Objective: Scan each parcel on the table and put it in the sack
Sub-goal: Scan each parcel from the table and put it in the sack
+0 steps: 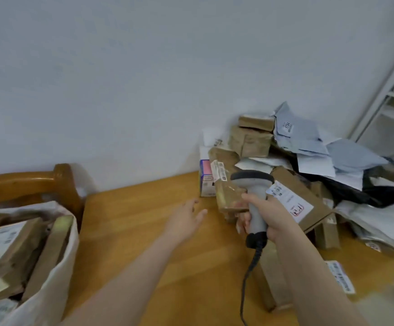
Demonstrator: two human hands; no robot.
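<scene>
The parcels (285, 161) lie heaped on the worktop (144, 208) at 3 o'clock of the view, against the wall: brown cartons, pale blue and white mailers and a black bag, piled loosely over one another. At the heap's 9 o'clock edge a brown parcel (226, 198) with a white label stands tilted, and just beyond it is a small white box (206, 177) with a pink panel. At the brown parcel's 3 o'clock a flat carton (294, 198) with a large white label leans on the pile.

The right hand (269, 215) grips the handle of a grey scanner (254, 198), fingers curled round it. The scanner's head is up, just in front of the brown parcel. Its dark cable (250, 267) hangs toward 6 o'clock. A long carton (269, 278) lies flat under the right forearm, and a loose white label (340, 276) shows at its 3 o'clock.

The left hand (186, 217) is at the scanner's 9 o'clock, over bare worktop, fingers straight and spread toward the heap, holding nothing. I cannot tell if it touches the wood.

The sack (57, 267), white with its mouth open, sits at 8 o'clock off the worktop's edge, with several labelled brown parcels inside. A wooden chair (38, 182) stands at its 12 o'clock. A white shelf (391, 102) is at 2 o'clock.
</scene>
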